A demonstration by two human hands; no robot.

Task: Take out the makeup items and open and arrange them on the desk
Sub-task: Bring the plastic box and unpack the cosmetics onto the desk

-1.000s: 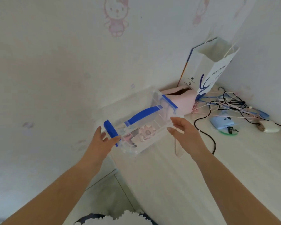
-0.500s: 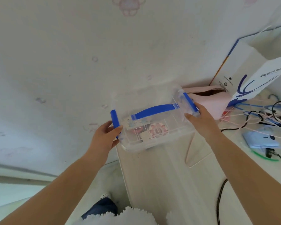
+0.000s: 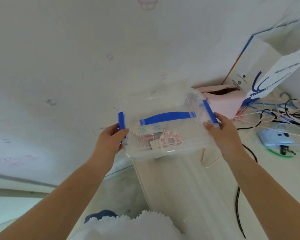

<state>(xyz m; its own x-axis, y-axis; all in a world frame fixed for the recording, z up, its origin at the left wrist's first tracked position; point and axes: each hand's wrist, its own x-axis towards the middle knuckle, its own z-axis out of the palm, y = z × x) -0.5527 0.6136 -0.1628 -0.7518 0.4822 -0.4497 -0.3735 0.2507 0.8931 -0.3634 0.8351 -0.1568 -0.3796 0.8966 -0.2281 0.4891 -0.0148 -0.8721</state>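
A clear plastic storage box (image 3: pixel 164 149) with a blue handle (image 3: pixel 166 117) on its lid sits at the desk's far left corner. My left hand (image 3: pixel 111 141) grips the blue latch (image 3: pixel 121 121) at its left end. My right hand (image 3: pixel 223 134) grips the blue latch (image 3: pixel 209 113) at the right end. Through the closed lid I see a pink flower-shaped compact (image 3: pixel 170 140) and other small makeup items, blurred by the plastic.
The white desk (image 3: pixel 189 196) runs toward me, its left edge dropping to the floor. Behind the box are a pink case (image 3: pixel 223 101) and a white paper bag (image 3: pixel 267 71). Tangled cables (image 3: pixel 284 113) and a blue device (image 3: pixel 275 138) lie to the right.
My right hand reached in and took the box's right latch. My left hand stayed on the left latch. The camera moved closer over the box.
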